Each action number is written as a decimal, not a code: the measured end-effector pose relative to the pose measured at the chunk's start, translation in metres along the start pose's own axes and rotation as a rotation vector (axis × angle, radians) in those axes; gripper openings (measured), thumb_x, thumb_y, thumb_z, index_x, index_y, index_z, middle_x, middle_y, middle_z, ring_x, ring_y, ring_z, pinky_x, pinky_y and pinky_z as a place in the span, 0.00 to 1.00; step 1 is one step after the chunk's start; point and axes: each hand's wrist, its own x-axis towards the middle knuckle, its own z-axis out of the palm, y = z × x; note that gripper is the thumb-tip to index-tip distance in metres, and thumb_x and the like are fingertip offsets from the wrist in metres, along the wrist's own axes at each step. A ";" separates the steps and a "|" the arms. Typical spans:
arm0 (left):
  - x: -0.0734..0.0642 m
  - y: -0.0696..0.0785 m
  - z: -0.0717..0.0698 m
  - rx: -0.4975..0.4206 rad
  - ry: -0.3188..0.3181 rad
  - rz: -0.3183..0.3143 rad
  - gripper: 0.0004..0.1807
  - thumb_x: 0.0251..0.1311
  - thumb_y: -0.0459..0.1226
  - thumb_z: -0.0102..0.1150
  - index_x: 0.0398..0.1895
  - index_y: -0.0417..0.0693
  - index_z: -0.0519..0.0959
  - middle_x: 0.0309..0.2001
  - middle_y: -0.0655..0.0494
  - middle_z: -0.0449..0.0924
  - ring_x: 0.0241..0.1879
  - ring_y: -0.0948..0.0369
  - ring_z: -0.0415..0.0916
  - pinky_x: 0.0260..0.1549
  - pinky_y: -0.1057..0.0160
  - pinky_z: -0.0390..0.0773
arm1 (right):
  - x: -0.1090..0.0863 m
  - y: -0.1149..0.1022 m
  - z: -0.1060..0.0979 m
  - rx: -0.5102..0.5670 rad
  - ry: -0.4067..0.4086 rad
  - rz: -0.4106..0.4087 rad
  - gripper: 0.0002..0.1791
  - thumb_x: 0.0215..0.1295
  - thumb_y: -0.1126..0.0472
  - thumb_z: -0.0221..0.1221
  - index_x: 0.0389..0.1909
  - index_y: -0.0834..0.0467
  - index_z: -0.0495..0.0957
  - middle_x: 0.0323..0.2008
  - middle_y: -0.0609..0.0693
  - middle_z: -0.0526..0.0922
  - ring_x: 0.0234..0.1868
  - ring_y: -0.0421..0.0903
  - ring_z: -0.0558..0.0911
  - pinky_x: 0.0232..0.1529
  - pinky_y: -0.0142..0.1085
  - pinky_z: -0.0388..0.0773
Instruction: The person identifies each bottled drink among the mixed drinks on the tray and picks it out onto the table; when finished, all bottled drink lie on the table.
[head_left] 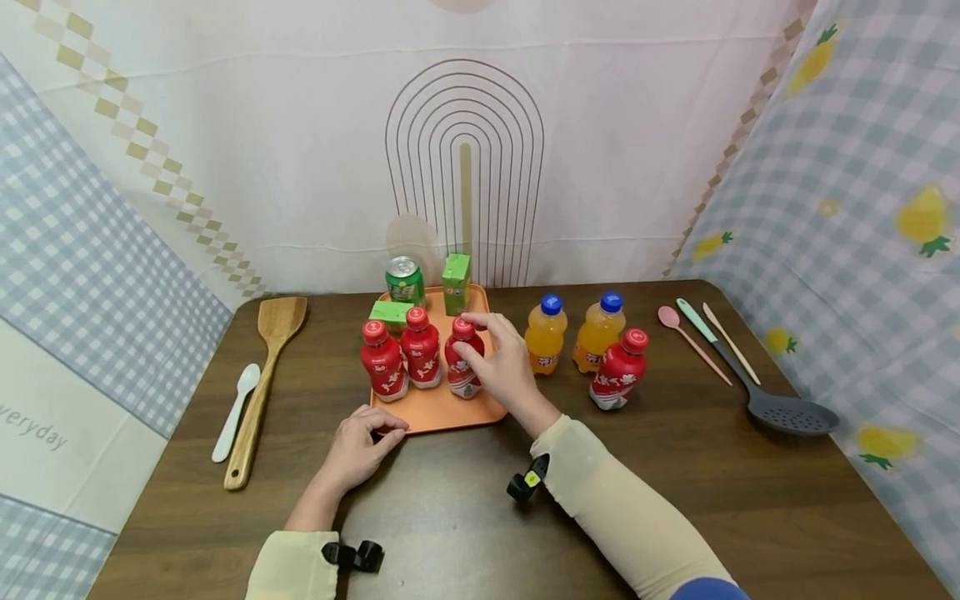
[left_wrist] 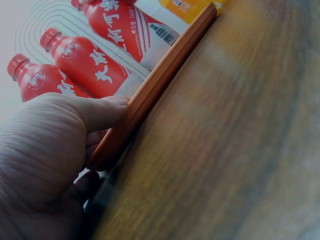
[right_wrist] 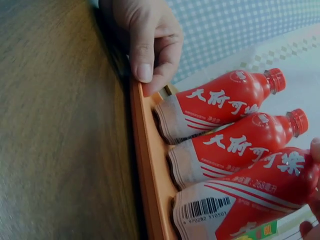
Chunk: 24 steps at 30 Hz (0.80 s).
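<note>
My left hand (head_left: 356, 447) pinches the near left corner of an orange tray (head_left: 442, 414), thumb on the rim in the left wrist view. With my right hand (head_left: 508, 364) I hold a red drink bottle (head_left: 463, 377) near its cap, thumb and fingers on either side. That bottle stands upright on the tray's right part. To its left on the tray are two more red bottles, a middle one (head_left: 422, 357) and a left one (head_left: 385, 371). Behind them are a green can (head_left: 405, 285), an upright green carton (head_left: 456, 287) and a low green carton (head_left: 392, 313), partly hidden.
Right of the tray stand two orange-drink bottles (head_left: 546, 335) with blue caps and another red bottle (head_left: 619, 370). Farther right lie a pink spoon (head_left: 668, 317), a slotted skimmer (head_left: 787, 412) and a thin stick (head_left: 731, 343). A wooden spatula (head_left: 262, 392) and white spoon (head_left: 236, 412) lie left.
</note>
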 end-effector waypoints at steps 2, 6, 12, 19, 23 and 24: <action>0.000 0.000 0.000 -0.001 0.003 0.001 0.04 0.56 0.36 0.67 0.32 0.57 0.86 0.32 0.72 0.80 0.37 0.67 0.72 0.36 0.63 0.73 | 0.000 0.001 -0.002 0.028 0.013 -0.028 0.21 0.60 0.56 0.66 0.55 0.49 0.78 0.49 0.44 0.80 0.52 0.42 0.76 0.52 0.45 0.74; 0.000 0.000 0.000 -0.002 0.006 -0.001 0.04 0.56 0.36 0.67 0.32 0.57 0.86 0.32 0.73 0.80 0.37 0.67 0.71 0.36 0.63 0.73 | 0.001 0.003 -0.004 0.068 0.017 -0.041 0.21 0.59 0.57 0.67 0.55 0.53 0.79 0.50 0.46 0.82 0.51 0.42 0.79 0.51 0.43 0.76; -0.001 0.000 0.001 -0.004 0.010 -0.001 0.04 0.56 0.36 0.68 0.32 0.57 0.86 0.32 0.73 0.80 0.37 0.67 0.72 0.36 0.63 0.72 | 0.001 0.005 -0.004 0.098 0.020 -0.032 0.21 0.60 0.57 0.66 0.55 0.55 0.80 0.50 0.46 0.83 0.48 0.41 0.81 0.48 0.39 0.78; -0.001 -0.001 0.004 -0.012 0.010 0.005 0.04 0.57 0.37 0.67 0.33 0.57 0.86 0.32 0.73 0.80 0.37 0.67 0.72 0.36 0.63 0.72 | -0.004 0.005 -0.009 0.200 0.048 0.018 0.20 0.59 0.58 0.67 0.54 0.52 0.81 0.48 0.48 0.84 0.45 0.44 0.82 0.46 0.44 0.79; 0.000 -0.001 0.001 -0.019 0.011 0.026 0.03 0.57 0.36 0.67 0.32 0.57 0.86 0.32 0.71 0.81 0.37 0.66 0.72 0.36 0.62 0.72 | -0.008 0.002 -0.020 0.231 0.070 0.062 0.21 0.58 0.60 0.68 0.54 0.52 0.81 0.48 0.49 0.84 0.45 0.45 0.82 0.46 0.45 0.79; 0.001 -0.001 0.001 -0.019 0.011 0.027 0.04 0.57 0.36 0.67 0.33 0.57 0.86 0.32 0.71 0.81 0.37 0.66 0.72 0.36 0.62 0.73 | -0.009 0.001 -0.024 0.233 0.076 0.067 0.21 0.58 0.61 0.67 0.54 0.53 0.81 0.48 0.49 0.84 0.45 0.45 0.82 0.46 0.45 0.79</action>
